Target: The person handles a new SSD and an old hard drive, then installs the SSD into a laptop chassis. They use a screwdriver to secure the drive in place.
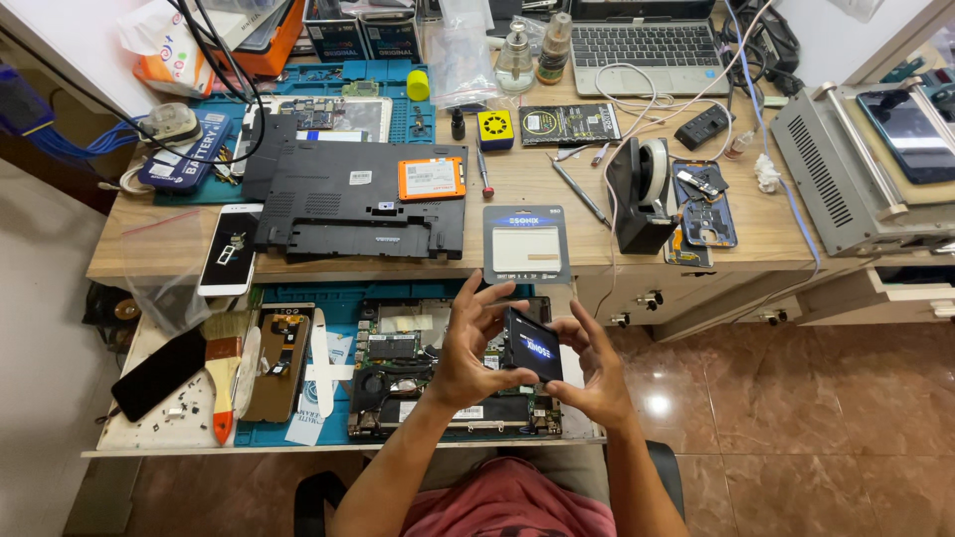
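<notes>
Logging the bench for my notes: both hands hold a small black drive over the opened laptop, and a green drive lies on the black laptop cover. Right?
Not quite: the head view shows the drive on the black laptop cover is orange, not green. Both the left hand and right hand do hold the small black drive over the opened laptop.

Opened laptop (438, 373) partly behind hands

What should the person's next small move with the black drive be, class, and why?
Probably lower the black drive toward the opened laptop beneath it. Both the left hand and the right hand hold it by its edges above the exposed board, and its empty grey packaging card already lies aside on the desk.
</notes>
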